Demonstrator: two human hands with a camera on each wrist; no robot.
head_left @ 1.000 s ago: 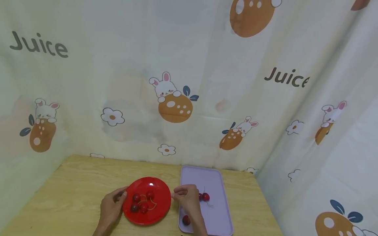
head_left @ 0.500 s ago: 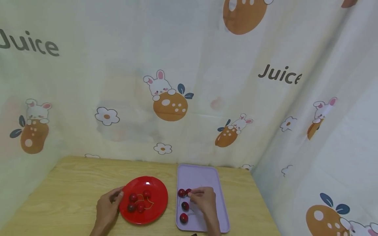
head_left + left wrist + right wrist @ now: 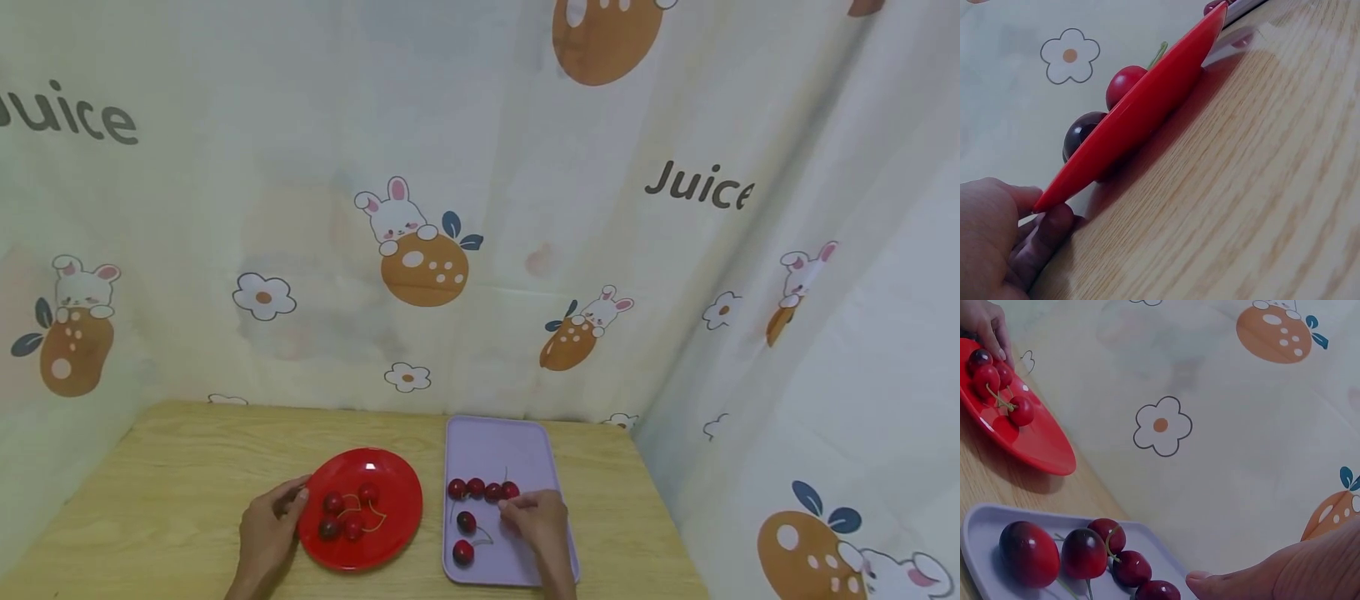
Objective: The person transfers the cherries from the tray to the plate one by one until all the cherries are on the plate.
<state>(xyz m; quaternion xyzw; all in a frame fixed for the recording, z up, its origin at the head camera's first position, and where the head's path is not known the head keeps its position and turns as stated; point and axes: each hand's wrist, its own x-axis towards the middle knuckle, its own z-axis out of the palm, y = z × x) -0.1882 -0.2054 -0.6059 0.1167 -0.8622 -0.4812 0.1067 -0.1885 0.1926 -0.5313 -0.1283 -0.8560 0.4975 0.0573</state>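
My left hand (image 3: 266,529) pinches the left rim of a glossy red plate (image 3: 401,525), thumb on top and fingers under it in the left wrist view. Several dark red cherries with green stems (image 3: 354,529) sit on the plate's left half. To the right lies a lilac tray (image 3: 495,446) with a row of cherries (image 3: 476,488) across it. Two more cherries, a darker one (image 3: 467,522) and a redder one (image 3: 463,552), lie nearer me. My right hand (image 3: 540,521) is over the tray, fingertips just below the row's right-hand cherry (image 3: 510,490); whether they pinch a stem, I cannot tell.
Plate and tray stand side by side on a light wood-grain table (image 3: 225,450), a narrow strip of wood between them. A pale curtain (image 3: 315,208) printed with rabbits, oranges and flowers hangs behind and along the sides.
My right hand has moved from beside the plate's right rim rightward across the tray, uncovering the cherries on its left. The left hand keeps its hold on the plate. The head view has shifted slightly.
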